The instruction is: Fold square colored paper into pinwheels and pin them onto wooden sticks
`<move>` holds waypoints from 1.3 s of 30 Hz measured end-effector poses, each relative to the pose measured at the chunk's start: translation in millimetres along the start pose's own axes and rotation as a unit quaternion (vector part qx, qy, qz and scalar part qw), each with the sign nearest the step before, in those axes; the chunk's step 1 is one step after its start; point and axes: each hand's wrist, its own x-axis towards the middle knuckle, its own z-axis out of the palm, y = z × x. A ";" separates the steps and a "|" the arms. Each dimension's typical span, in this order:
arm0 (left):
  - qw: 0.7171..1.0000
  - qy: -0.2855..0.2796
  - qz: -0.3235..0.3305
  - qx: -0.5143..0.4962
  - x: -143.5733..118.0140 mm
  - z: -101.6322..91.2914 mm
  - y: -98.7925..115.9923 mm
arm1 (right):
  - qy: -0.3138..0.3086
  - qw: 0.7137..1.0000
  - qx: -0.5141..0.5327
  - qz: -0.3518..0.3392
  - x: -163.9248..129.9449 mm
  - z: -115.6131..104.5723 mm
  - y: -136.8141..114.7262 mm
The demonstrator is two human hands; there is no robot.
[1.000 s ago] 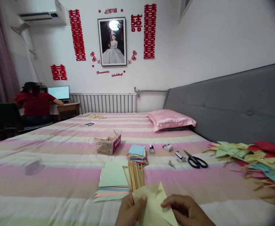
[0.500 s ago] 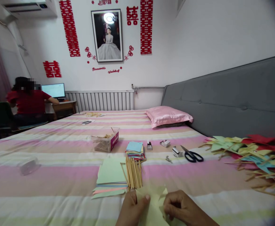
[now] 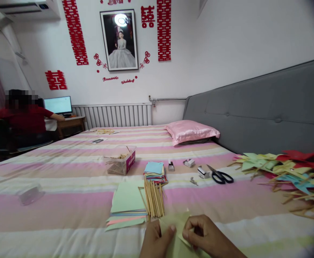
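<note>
My left hand [image 3: 157, 242] and right hand [image 3: 204, 236] pinch the yellow paper [image 3: 173, 224] just before the sticks [image 3: 153, 197]; loose grip risks crooked crease.

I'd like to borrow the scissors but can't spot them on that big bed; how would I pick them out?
Start at the pink pillow beside the grey headboard and come toward the camera along the striped bedspread. The scissors lie flat just right of a small white stapler. They alone have black loop handles, with the blades open.
</note>
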 end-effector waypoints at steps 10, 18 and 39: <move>0.999 0.013 0.021 0.034 5.2 2.6 -9.6 | 0.033 0.997 -0.061 -0.019 -2.6 -4.4 -7.0; 0.996 0.058 0.026 0.060 9.8 4.7 -16.7 | 0.051 0.998 -0.013 -0.031 -3.4 -2.6 -1.8; 0.996 0.075 0.013 0.036 3.6 12.2 2.7 | 0.119 0.981 0.146 -0.051 3.4 -6.2 0.3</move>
